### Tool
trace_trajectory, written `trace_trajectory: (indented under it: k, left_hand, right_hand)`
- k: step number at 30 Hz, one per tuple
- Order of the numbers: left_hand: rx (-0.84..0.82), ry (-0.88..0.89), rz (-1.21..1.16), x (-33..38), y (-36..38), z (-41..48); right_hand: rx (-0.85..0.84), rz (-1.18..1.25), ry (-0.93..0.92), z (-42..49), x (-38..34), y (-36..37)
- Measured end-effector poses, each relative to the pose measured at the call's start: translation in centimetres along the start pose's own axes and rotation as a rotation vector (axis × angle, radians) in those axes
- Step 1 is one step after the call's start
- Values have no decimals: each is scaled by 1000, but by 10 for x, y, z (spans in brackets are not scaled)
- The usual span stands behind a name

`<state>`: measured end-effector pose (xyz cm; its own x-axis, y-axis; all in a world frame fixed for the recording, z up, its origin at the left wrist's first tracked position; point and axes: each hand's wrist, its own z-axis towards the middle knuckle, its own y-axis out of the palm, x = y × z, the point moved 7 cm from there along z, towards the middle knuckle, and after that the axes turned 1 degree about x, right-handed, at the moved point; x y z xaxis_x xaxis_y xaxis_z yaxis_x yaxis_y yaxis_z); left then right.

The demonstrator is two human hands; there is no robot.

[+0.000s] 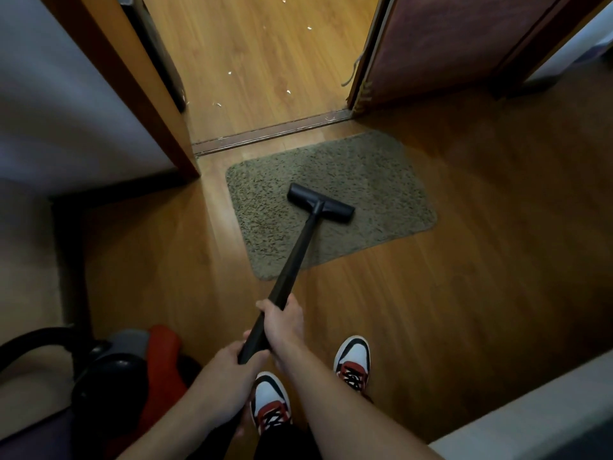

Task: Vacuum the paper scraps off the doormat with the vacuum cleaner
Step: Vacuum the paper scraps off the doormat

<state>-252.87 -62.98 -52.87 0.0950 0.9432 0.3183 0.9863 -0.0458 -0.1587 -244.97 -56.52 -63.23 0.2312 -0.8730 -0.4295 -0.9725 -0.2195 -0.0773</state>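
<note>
- The doormat (381, 180) is laid on the wooden floor (464, 277), just before the threshold (265, 131).
- The vacuum cleaner's black floor head (320, 202) is set flat on the middle of the doormat.
- The wand (295, 254) is gripped by the right hand (283, 322), fingers curled tightly round it.
- Its near end is clasped likewise by the left hand (232, 360).
- White paper scraps (288, 91) are scattered on the floor beyond the threshold.

Bare floor (464, 260) right of the doormat (381, 180); door frame (156, 121) (wall (66, 111) too) close left.
</note>
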Motion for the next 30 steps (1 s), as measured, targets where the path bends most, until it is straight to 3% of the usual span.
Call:
trace_trajectory:
  k: [7,20,25,30]
  left_hand:
    - [69,68,109,-10,-2,0]
    - [-24,121,85,126,33,87]
    - [45,133,315,156,32,108]
    - [115,107,386,166,26,109]
  right_hand:
    - [-15,49,5,-8,10,4]
    - [160,-50,-97,113,-100,-66]
    - [145,-55,-91,134,-132,-81]
    - [111,-30,-68,136,-146,-79]
